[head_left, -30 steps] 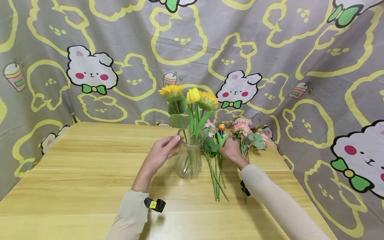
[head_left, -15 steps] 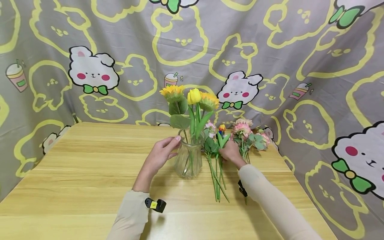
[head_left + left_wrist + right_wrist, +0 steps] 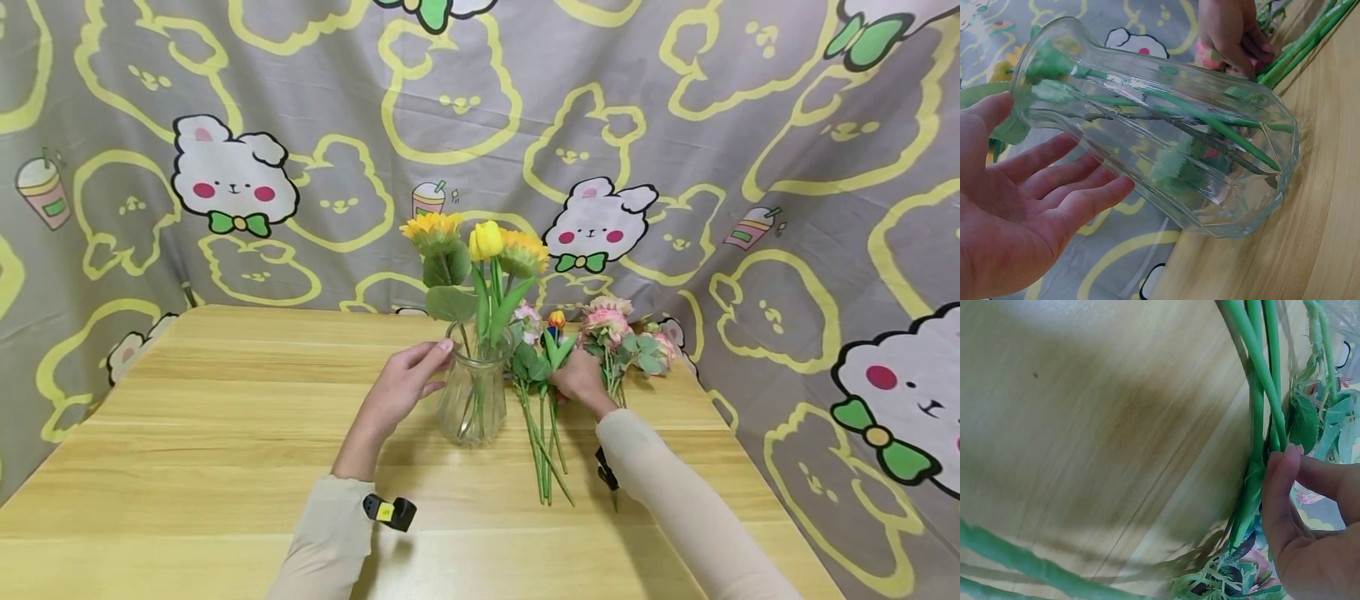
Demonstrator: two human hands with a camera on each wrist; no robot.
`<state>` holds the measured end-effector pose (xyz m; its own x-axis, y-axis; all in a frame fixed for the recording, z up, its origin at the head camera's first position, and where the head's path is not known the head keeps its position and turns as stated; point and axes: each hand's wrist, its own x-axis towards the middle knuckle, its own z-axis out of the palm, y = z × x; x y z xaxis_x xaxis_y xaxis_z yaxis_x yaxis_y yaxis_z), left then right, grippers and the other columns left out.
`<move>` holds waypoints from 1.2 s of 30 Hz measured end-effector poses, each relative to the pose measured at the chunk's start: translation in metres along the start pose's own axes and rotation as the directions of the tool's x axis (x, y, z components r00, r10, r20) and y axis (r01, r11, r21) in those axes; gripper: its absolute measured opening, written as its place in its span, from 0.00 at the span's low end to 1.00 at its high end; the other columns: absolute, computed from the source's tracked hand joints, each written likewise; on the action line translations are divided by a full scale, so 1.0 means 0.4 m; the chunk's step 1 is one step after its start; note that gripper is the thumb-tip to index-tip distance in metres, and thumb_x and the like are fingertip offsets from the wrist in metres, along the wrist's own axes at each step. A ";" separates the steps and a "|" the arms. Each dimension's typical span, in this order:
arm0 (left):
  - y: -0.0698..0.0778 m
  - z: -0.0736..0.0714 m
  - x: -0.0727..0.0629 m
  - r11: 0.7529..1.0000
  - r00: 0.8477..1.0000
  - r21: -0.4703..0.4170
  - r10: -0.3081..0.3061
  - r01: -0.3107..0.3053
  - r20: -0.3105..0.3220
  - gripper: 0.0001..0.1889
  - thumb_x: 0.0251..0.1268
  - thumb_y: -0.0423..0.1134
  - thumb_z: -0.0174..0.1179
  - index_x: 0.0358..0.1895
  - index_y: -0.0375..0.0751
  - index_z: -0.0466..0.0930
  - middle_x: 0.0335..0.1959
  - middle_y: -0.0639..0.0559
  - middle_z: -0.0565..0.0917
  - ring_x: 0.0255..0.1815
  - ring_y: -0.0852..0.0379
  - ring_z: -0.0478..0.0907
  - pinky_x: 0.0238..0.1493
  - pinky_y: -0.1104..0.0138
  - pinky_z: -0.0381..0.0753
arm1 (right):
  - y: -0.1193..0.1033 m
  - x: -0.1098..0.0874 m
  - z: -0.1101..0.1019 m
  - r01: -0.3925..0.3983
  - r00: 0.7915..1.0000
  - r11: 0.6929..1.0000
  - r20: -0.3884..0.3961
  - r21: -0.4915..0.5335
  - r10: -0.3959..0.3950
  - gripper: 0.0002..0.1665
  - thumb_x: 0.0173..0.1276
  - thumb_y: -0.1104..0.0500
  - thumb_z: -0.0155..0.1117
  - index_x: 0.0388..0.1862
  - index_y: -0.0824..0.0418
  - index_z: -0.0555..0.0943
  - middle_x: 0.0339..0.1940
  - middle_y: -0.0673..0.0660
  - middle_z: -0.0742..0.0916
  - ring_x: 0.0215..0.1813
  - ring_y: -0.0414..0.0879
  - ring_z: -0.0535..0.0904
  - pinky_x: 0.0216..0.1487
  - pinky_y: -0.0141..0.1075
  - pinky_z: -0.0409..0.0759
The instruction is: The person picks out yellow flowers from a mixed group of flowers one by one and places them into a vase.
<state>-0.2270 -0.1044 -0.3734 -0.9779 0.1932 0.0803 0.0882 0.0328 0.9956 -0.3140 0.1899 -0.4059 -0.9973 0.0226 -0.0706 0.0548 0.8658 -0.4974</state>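
Observation:
A ribbed clear glass vase [image 3: 474,408] stands upright on the wooden table, holding two sunflowers [image 3: 522,252] and a yellow tulip [image 3: 486,240]. My left hand [image 3: 405,375] is at the vase's left side; in the left wrist view its extended fingers [image 3: 1094,200] touch the glass near the neck. Right of the vase lie loose artificial flowers with an orange tulip [image 3: 557,319] among them. My right hand [image 3: 581,377] is over their stems; in the right wrist view thumb and forefinger pinch a smooth green tulip stem [image 3: 1261,381]. Which bloom it belongs to is hidden.
Pink flowers [image 3: 607,321] with leafy stems lie at the right, just beyond my right hand. Small pale pink blooms [image 3: 527,321] lie behind the vase's right side. A patterned grey curtain [image 3: 315,100] hangs along the table's back and sides.
Almost nothing differs. My hands, the vase and the flowers keep their places, and the head view has shifted very slightly.

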 end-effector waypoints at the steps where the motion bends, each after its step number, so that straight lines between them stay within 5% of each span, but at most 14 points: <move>1: -0.001 0.000 0.000 1.000 1.000 -0.001 0.001 -0.001 0.000 0.34 0.75 0.62 0.54 0.68 0.36 0.75 0.68 0.38 0.76 0.72 0.43 0.72 0.68 0.55 0.80 | 0.000 0.001 0.000 0.001 1.000 1.000 0.004 0.000 -0.001 0.15 0.66 0.62 0.66 0.20 0.67 0.84 0.11 0.58 0.85 0.18 0.52 0.86 0.20 0.32 0.81; 7: 0.000 0.000 0.000 1.000 1.000 0.000 0.004 -0.004 -0.001 0.33 0.75 0.61 0.54 0.68 0.36 0.75 0.68 0.38 0.76 0.72 0.43 0.72 0.68 0.55 0.80 | 0.002 0.006 -0.002 -0.002 1.000 1.000 0.021 -0.013 0.002 0.13 0.63 0.65 0.61 0.19 0.66 0.83 0.12 0.59 0.85 0.19 0.52 0.86 0.14 0.29 0.74; 20: -0.002 0.001 0.001 1.000 1.000 -0.009 0.002 -0.002 0.002 0.34 0.76 0.61 0.54 0.68 0.35 0.74 0.68 0.37 0.75 0.72 0.42 0.72 0.68 0.54 0.79 | -0.001 -0.003 -0.023 -0.012 1.000 0.999 0.010 0.034 0.012 0.13 0.61 0.68 0.57 0.19 0.68 0.84 0.11 0.58 0.84 0.21 0.55 0.87 0.17 0.31 0.77; 25: 0.000 0.001 0.003 1.000 1.000 -0.015 0.006 -0.006 -0.002 0.33 0.75 0.60 0.54 0.67 0.35 0.76 0.68 0.37 0.76 0.72 0.43 0.72 0.67 0.55 0.80 | -0.016 -0.010 -0.037 -0.022 1.000 0.994 0.004 0.108 0.022 0.15 0.60 0.69 0.55 0.15 0.67 0.83 0.09 0.57 0.84 0.21 0.56 0.88 0.22 0.35 0.85; 31: 0.001 0.000 0.005 1.000 1.000 -0.004 0.005 -0.005 0.003 0.34 0.75 0.61 0.54 0.68 0.35 0.74 0.69 0.37 0.75 0.72 0.43 0.72 0.67 0.56 0.80 | -0.042 -0.023 -0.067 -0.030 0.999 0.967 0.017 0.253 0.027 0.17 0.63 0.69 0.59 0.14 0.61 0.75 0.23 0.67 0.89 0.29 0.60 0.90 0.35 0.49 0.91; 36: 0.000 -0.001 0.004 1.000 1.000 -0.001 -0.001 0.001 -0.001 0.33 0.76 0.61 0.54 0.68 0.35 0.75 0.68 0.37 0.76 0.72 0.43 0.73 0.67 0.56 0.80 | -0.059 -0.036 -0.089 -0.022 0.999 0.940 0.043 0.342 0.008 0.16 0.68 0.68 0.63 0.20 0.61 0.73 0.29 0.67 0.89 0.34 0.61 0.90 0.39 0.48 0.92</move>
<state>-0.2286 -0.1046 -0.3733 -0.9781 0.1921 0.0796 0.0873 0.0318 0.9957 -0.3028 0.1870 -0.3624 -0.9937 0.0075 -0.1118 0.0905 0.6422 -0.7612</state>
